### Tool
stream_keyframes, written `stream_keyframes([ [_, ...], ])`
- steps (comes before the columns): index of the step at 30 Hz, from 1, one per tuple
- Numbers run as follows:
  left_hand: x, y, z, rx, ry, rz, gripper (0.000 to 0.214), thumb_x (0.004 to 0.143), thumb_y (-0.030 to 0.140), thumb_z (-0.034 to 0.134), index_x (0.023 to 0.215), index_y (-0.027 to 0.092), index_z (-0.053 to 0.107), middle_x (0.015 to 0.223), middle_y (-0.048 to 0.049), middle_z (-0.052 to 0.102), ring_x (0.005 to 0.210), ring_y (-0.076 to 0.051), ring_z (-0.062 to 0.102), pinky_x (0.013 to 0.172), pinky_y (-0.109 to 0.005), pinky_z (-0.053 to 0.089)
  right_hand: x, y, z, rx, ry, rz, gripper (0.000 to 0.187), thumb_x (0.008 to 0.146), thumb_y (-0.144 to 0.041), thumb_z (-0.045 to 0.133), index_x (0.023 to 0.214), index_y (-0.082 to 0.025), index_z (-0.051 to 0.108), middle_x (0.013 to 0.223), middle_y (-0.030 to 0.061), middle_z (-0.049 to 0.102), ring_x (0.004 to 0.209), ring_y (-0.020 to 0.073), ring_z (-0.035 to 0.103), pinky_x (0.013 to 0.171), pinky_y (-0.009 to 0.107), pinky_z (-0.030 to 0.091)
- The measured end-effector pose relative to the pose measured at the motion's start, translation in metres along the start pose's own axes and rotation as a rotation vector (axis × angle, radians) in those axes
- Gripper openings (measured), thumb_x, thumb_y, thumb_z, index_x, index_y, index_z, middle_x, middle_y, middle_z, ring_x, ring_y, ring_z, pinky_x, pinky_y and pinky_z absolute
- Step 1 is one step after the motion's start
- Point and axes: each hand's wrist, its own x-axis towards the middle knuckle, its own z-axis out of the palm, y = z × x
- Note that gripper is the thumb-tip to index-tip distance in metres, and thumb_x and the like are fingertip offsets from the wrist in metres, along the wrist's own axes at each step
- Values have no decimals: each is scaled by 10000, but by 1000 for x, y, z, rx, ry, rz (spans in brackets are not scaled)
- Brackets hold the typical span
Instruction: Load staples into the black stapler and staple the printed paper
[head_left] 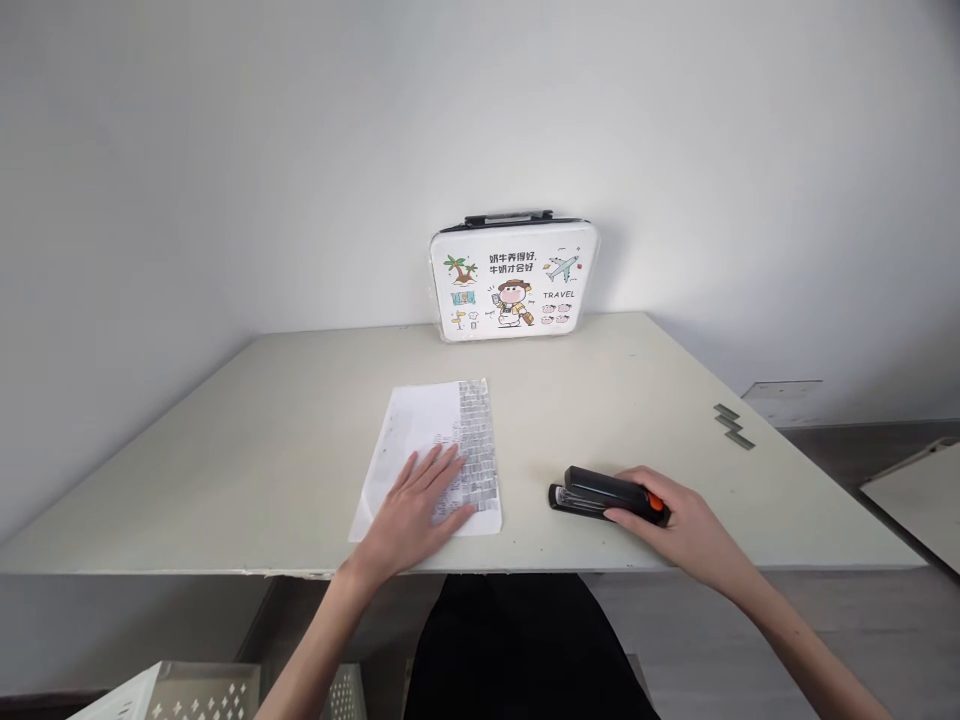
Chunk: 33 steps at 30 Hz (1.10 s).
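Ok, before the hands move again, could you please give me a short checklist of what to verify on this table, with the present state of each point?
1. Left hand lies flat on the paper: ok.
2. Paper lies fully on the table, near its front edge: ok.
3. Right hand holds the rear end of the stapler: ok.
4. Stapler touches the paper: not ok, a gap lies between them.
5. Staples loaded inside the stapler: cannot tell.
6. Spare staple strips lie near the table's right edge, apart from both hands: ok.
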Motion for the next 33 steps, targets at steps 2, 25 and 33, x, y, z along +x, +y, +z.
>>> stream_keyframes([
  [2,-5,-11,-5,11,-2,-31,654,1042,548,487,1633,377,264,1676,26,312,1561,-252,246,1303,-496,157,1,0,0,17,2,20,329,952,-589,600,1075,-291,659,1056,30,740,872,221,685,655,284,535],
  [25,-31,-57,-15,177,18,-110,648,1053,549,428,1643,409,197,1695,59,246,1568,-282,228,1275,-535,222,3,0,7,118,32,0,328,955,-598,599,1019,-283,663,957,44,694,805,206,638,601,264,505],
  [33,26,-8,19,88,12,-58,634,1064,584,345,1639,327,272,1704,8,251,1588,-283,155,1290,-538,166,-1,-2,9,247,276,-20,335,922,-570,661,1035,-256,694,1006,98,686,867,232,639,509,238,493],
])
